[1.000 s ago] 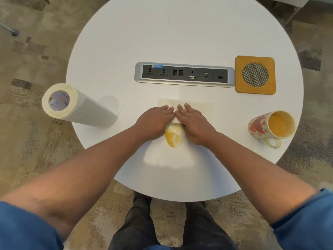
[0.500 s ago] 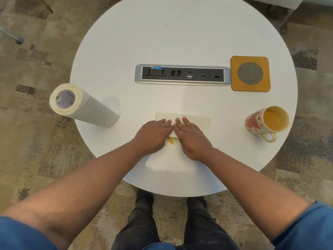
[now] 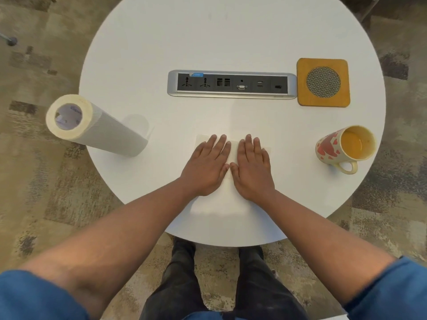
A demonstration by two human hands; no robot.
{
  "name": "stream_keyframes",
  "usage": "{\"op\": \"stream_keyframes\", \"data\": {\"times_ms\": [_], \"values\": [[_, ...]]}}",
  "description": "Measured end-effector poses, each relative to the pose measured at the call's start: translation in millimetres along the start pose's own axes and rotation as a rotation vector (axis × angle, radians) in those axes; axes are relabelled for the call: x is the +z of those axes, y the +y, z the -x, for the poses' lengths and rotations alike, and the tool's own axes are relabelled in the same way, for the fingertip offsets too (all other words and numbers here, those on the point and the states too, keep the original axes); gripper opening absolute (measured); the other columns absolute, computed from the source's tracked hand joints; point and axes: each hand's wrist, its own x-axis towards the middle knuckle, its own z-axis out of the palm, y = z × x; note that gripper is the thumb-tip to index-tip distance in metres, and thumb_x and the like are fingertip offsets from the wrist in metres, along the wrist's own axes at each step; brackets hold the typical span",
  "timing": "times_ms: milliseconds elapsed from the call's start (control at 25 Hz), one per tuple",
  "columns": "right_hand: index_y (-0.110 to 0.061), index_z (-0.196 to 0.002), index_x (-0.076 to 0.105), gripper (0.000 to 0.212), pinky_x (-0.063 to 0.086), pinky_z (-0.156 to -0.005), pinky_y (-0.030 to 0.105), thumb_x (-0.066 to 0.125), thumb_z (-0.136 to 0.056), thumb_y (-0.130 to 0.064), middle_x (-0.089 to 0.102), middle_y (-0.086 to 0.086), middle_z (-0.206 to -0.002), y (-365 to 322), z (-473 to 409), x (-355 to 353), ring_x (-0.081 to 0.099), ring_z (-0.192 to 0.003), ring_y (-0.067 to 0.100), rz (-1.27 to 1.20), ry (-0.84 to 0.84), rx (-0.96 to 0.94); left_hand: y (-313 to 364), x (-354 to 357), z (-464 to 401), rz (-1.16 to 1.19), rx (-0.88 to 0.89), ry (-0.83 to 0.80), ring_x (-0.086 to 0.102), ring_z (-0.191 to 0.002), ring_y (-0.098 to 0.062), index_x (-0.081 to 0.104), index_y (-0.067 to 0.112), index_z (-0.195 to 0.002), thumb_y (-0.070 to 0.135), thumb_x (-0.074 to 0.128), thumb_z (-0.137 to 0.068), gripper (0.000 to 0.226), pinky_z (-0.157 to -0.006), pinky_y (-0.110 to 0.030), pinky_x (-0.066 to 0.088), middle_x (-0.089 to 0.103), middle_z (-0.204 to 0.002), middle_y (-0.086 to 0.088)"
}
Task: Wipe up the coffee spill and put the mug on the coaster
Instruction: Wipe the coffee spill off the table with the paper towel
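Observation:
A white paper towel sheet (image 3: 233,150) lies flat on the round white table (image 3: 231,38), near its front edge. My left hand (image 3: 206,167) and my right hand (image 3: 251,167) rest palm down on it, side by side, fingers spread and pointing away from me. No spill shows; whatever is under the sheet and my hands is hidden. The mug (image 3: 328,146), cream with red hearts and a yellow inside, stands to the right of my hands, handle toward the table edge. The square orange coaster (image 3: 323,101) with a mesh disc lies behind the mug.
A paper towel roll (image 3: 104,132) stands at the table's left edge. A silver and black power socket strip (image 3: 232,84) is set into the table's middle, just left of the coaster. My legs and patterned carpet show below the front edge.
A yellow stain showed between my hands a second ago; the sheet and my hands cover it now. My hands have flattened and spread on the sheet.

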Motion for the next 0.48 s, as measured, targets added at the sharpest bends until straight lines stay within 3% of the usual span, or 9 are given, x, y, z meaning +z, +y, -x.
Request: {"op": "stream_keyframes", "data": {"times_ms": [120,480], "values": [[-0.008,-0.159,0.001,0.068,-0.004,-0.124,0.046,0.023,-0.104,-0.042,-0.011,0.012,-0.167,-3,3,7,-0.015,-0.153,0.027,0.001,0.015,0.004,1,11,2,0.016,-0.005,0.005,-0.007,-0.157,-0.027,0.003,0.015,-0.162,0.042,0.02,-0.108,0.063,-0.127,-0.045,0.003,-0.006,-0.171,-0.007],[-0.008,-0.159,-0.003,0.069,-0.005,-0.124,0.045,0.021,-0.103,-0.041,-0.015,0.012,-0.167,-12,11,14,-0.02,-0.153,0.026,0.028,0.021,-0.001,-4,19,15,0.002,-0.01,0.008,-0.01,-0.157,-0.027,0.001,0.015,-0.162,0.042,0.017,-0.107,0.064,-0.127,-0.044,-0.001,-0.008,-0.171,-0.007]]}}
